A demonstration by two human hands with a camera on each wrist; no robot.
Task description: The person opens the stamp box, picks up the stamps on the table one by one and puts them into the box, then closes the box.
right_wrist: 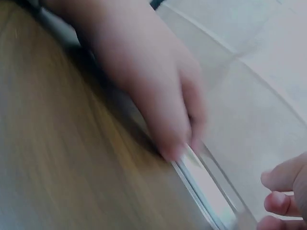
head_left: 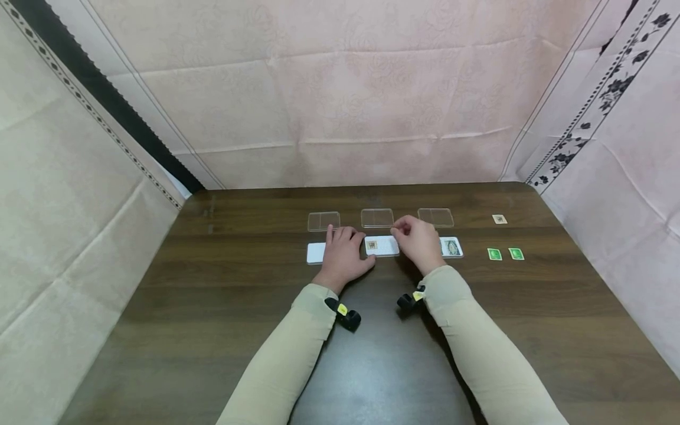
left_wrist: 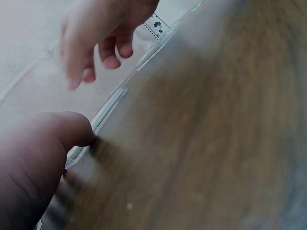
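While the left hand (head_left: 344, 256) grips the middle card (head_left: 385, 248) at one end, the right hand (head_left: 418, 241) curls its fingers near the other, anything pinched unclear | step: apparently aligning it between the hands | next: likely a light, level touch

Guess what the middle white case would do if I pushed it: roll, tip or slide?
The middle white case would probably slide, not roll, since it lies flat and has straight sides. Tipping seems unlikely because it's so low. It may be stiff too, since no edge visibly sags.
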